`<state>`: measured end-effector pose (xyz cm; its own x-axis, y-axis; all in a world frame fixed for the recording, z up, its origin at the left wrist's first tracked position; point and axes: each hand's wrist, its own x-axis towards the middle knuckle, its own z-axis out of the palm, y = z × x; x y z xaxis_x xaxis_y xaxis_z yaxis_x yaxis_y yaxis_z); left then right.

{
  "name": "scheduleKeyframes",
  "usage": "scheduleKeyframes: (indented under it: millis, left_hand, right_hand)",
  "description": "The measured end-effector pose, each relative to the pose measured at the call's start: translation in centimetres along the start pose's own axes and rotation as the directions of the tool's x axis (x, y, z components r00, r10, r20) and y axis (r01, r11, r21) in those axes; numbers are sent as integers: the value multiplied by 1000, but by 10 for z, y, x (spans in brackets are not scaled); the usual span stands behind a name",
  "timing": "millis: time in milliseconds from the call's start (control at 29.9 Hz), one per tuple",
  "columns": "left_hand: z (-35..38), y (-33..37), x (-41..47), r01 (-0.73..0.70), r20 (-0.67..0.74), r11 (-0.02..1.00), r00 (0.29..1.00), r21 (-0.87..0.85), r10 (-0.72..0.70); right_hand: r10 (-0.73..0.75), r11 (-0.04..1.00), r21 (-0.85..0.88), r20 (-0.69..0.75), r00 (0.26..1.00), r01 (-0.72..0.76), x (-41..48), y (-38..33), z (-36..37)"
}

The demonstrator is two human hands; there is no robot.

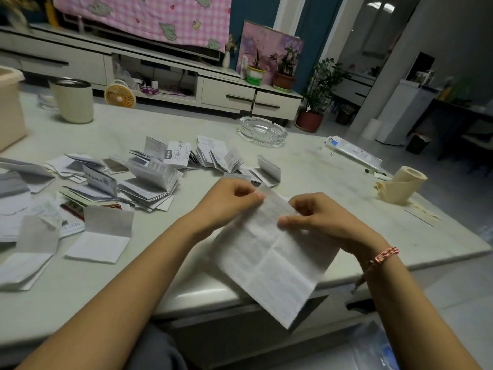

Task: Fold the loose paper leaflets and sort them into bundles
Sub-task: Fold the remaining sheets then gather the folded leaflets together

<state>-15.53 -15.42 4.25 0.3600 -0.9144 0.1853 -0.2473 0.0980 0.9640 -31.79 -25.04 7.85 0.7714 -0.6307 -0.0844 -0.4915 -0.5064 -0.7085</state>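
Left hand and right hand each pinch the far edge of a white, creased, printed paper leaflet, held open over the near rim of the pale stone-look table.
Recommended: refold along existing creases with corners square, then add it to the matching heap of folded white leaflets beyond.

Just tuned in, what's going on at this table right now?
A person is working through paper leaflets at a pale table. The left hand and the right hand both pinch the top edge of one creased leaflet, which is spread open and hangs past the table's near edge. Many folded leaflets lie in loose heaps to the left of and behind the hands, not yet in neat bundles.
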Motion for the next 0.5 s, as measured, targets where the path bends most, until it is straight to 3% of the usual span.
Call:
scheduleKeyframes:
  millis: [100, 234, 335, 502]
  left_hand:
    - [-15, -5, 2, 141, -9, 975, 989, -172, -145]
    - [-23, -9, 1, 346, 192, 810, 938, -474, -288]
    - [-12, -7, 0, 409, 232, 800, 912, -439, -340]
    - [1, -9, 3, 392, 33, 829, 910, -398, -414]
  right_hand:
    - [99, 965, 259, -176, 979, -51, 2, 8, -7]
    - [165, 867, 498, -284, 945, -2, 6, 11, -3]
    - [225, 833, 554, -332, 916, -3, 10, 13, 6]
    - [194, 884, 467, -409, 892, 22, 10, 11, 14]
